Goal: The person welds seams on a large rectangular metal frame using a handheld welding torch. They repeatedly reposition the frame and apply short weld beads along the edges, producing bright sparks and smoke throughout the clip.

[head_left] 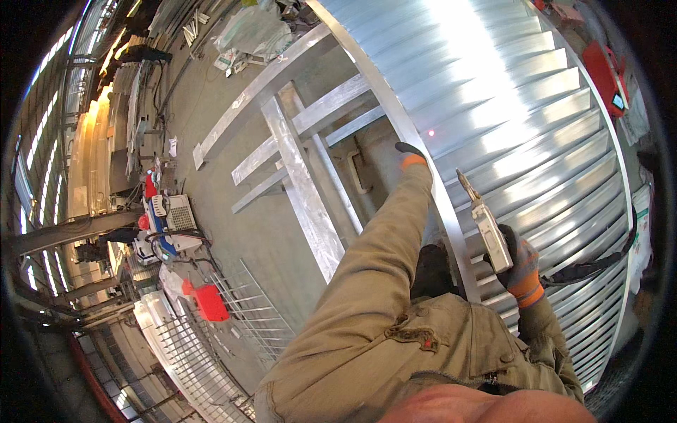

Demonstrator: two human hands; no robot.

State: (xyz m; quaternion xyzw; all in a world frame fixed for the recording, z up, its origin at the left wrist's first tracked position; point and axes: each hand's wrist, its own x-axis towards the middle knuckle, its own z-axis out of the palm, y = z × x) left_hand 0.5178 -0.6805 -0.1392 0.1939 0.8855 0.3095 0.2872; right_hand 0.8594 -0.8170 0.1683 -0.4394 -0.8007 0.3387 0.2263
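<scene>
My right hand (520,271), in a dark glove with an orange cuff, is closed around a white handheld laser welding torch (490,233). The torch's brass-coloured nozzle points up and left over a slatted silver metal panel (522,120). A small red light spot (431,132) shows on the slats near the panel's left rail (402,116). My left arm reaches forward along that rail. At its end my left hand (412,155), gloved alike, is against the rail's outer side; most of its fingers are hidden. From the torch hand a black cable (592,268) trails right across the slats.
Metal beams (300,180) form a support frame left of the panel. Farther left stand a white-and-blue machine (173,218), a red box (210,302) and wire grids (190,352) on the floor. Plastic sheeting (254,35) lies beyond. A red case (606,77) is at the far right.
</scene>
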